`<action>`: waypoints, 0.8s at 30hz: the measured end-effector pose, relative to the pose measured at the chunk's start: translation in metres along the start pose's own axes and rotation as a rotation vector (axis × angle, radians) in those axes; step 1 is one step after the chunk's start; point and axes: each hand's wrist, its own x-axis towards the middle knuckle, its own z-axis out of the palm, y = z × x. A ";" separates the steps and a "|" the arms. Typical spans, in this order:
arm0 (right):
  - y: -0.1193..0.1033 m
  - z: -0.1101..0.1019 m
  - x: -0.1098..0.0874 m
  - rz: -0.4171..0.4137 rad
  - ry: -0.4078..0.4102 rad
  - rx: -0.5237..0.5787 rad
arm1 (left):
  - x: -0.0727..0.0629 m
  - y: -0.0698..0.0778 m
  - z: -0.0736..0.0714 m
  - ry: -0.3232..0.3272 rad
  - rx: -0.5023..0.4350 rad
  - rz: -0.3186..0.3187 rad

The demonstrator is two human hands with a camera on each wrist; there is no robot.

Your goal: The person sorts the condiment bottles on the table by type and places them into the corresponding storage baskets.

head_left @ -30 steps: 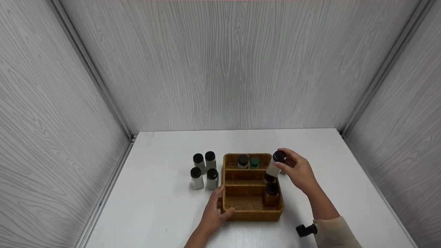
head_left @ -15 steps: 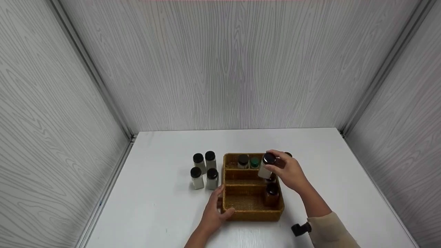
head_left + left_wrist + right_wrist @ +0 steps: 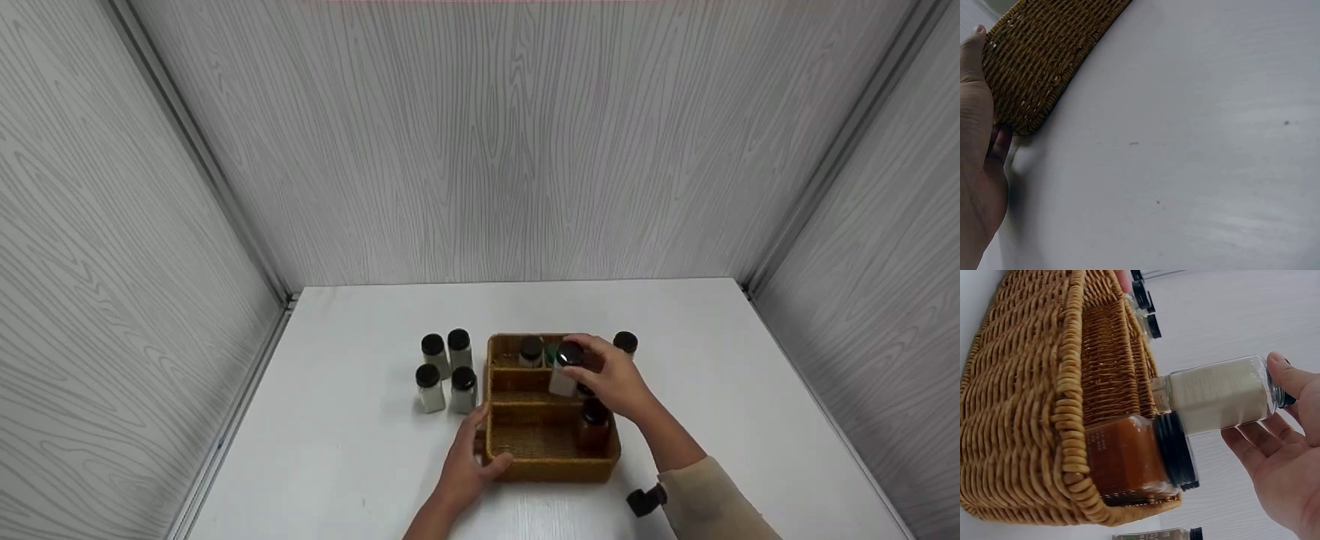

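In the head view, my right hand (image 3: 613, 376) pinches a clear glass spice jar (image 3: 562, 381) near its black lid. Pale powder fills the jar, which is above the middle compartment of a brown wicker basket (image 3: 555, 471). My left hand (image 3: 461, 471) grips the basket's front left corner, thumb on the front rim and fingers along the side. A jar of reddish-brown spice (image 3: 1129, 455) stands at the right end of the front compartment. Behind it, another dark-lidded jar is mostly hidden by my right hand. The back compartment holds a dark-lidded jar (image 3: 530, 351) and a green-lidded jar (image 3: 553, 354).
Several black-lidded jars of pale powder (image 3: 430, 388) stand grouped on the white table (image 3: 337, 450) left of the basket. One more black-lidded jar (image 3: 625, 343) stands beyond its right back corner. Wood-grain panels (image 3: 510, 150) enclose the table's back and sides.
My right hand has carried the pale jar leftward and slightly lower, from the basket's right rim to over the middle compartment. The jar is more upright. My left hand keeps its place.
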 end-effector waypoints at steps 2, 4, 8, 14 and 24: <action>0.002 0.002 0.001 0.002 -0.004 -0.012 | 0.000 0.000 0.000 0.004 0.004 0.010; 0.003 0.004 0.002 -0.002 -0.009 -0.028 | 0.001 0.000 -0.001 0.007 0.006 0.018; 0.005 0.005 0.004 -0.010 -0.014 -0.082 | 0.001 0.001 -0.001 0.007 -0.002 0.026; 0.011 0.001 0.007 -0.027 -0.036 -0.141 | 0.000 0.002 -0.001 -0.001 -0.009 0.027; 0.019 -0.003 0.008 -0.056 -0.111 -0.131 | -0.001 0.001 -0.001 0.002 -0.011 0.024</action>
